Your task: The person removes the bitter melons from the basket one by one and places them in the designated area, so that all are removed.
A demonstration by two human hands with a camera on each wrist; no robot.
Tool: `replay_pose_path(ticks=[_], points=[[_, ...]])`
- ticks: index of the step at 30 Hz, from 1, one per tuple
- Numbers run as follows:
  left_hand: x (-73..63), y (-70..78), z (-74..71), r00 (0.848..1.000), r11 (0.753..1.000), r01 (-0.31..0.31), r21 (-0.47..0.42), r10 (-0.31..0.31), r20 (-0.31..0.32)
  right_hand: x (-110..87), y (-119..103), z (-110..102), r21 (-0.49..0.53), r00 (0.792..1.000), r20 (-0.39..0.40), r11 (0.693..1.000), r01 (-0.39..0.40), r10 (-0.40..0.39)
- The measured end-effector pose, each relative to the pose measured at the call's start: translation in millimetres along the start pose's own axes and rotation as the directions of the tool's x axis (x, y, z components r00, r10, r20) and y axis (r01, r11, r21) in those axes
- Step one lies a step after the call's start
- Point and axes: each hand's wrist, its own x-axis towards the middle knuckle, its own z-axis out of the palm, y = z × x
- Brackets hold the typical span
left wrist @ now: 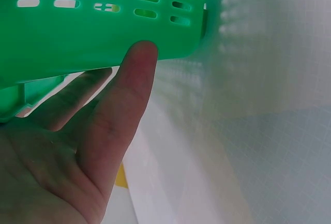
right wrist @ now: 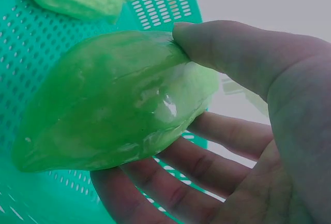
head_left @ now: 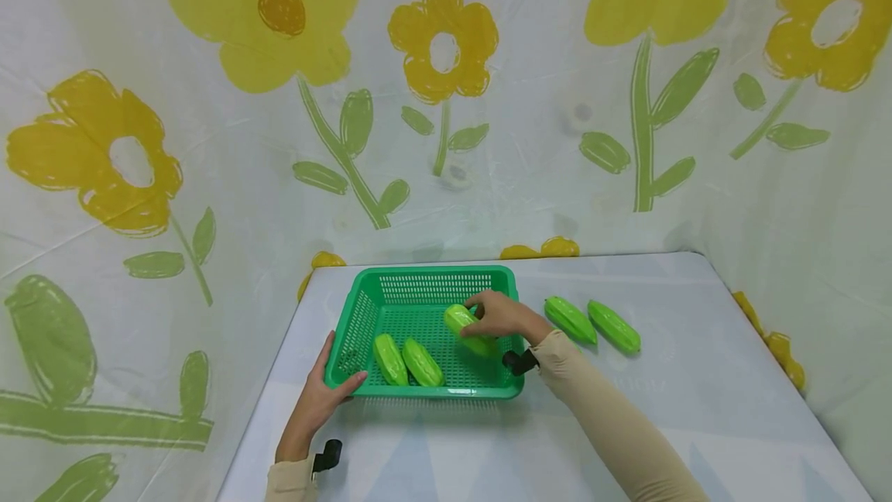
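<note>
A green plastic basket (head_left: 446, 392) with slotted walls stands on the table. My left hand (head_left: 317, 405) holds its near left corner, the thumb (left wrist: 137, 74) against the outer wall and the other fingers along the left side. Over the basket's right half, my right hand (head_left: 498, 314) grips a green ridged star fruit (right wrist: 114, 100), thumb on one side and fingers on the other. Two more star fruits, one on the left (head_left: 390, 360) and one beside it (head_left: 422, 363), lie on the basket's floor.
Right of the basket, two star fruits lie on the table, a nearer-left one (head_left: 571, 319) and a farther-right one (head_left: 614, 327). A flower-printed curtain (head_left: 530, 138) hangs behind the table and along both sides. The pale tablecloth (head_left: 557, 440) extends toward the front.
</note>
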Motion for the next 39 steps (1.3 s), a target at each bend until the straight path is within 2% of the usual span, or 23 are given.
replay_pose_path(ticks=[21, 39], points=[[0.1, -1.9, -0.3, 1.0, 1.0, -0.009, -0.005, 0.009, 0.002, -14.8, 2.1, -18.9, 0.026, 1.0, -0.028, 1.0, -0.003, 0.004], [-0.4, -1.4, -0.2, 1.0, 1.0, -0.012, -0.001, 0.012, 0.002, -30.8, 2.3, -38.6, 0.002, 0.999, -0.05, 1.0, 0.013, -0.013]])
